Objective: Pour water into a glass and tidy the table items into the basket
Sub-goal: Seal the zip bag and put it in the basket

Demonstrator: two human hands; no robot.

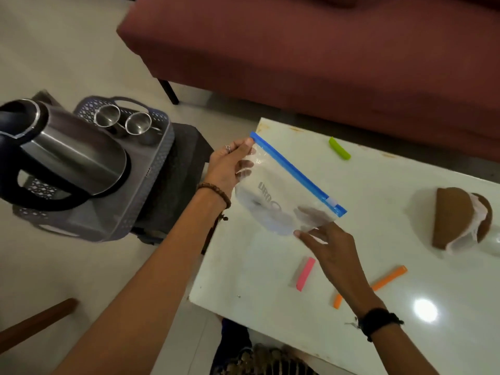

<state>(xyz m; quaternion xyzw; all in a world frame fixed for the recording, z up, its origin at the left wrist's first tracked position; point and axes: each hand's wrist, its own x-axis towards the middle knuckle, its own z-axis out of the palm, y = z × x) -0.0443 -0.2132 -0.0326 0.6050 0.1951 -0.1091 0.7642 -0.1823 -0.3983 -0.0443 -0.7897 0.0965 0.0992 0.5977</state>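
- Holding a clear zip-lock bag (286, 190) above the left end of the white worktop (378, 226), I judge the tidying step is under way.
- My left hand (230, 169) pinches the bag's corner by its blue zip strip; my right hand (332, 247) is spread open, fingertips under the opposite lower corner.
- The bag looks empty; I cannot tell whether the zip is sealed.
- The grey basket (151, 169) sits on a dark stool left of the worktop, already holding a steel kettle (73, 155) and two steel cups (121, 120).
- Next, I should carry the bag leftward into the basket's free space.
- A green clip (339, 152), pink clip (305, 273) and orange clip (384, 278) wait on the worktop.
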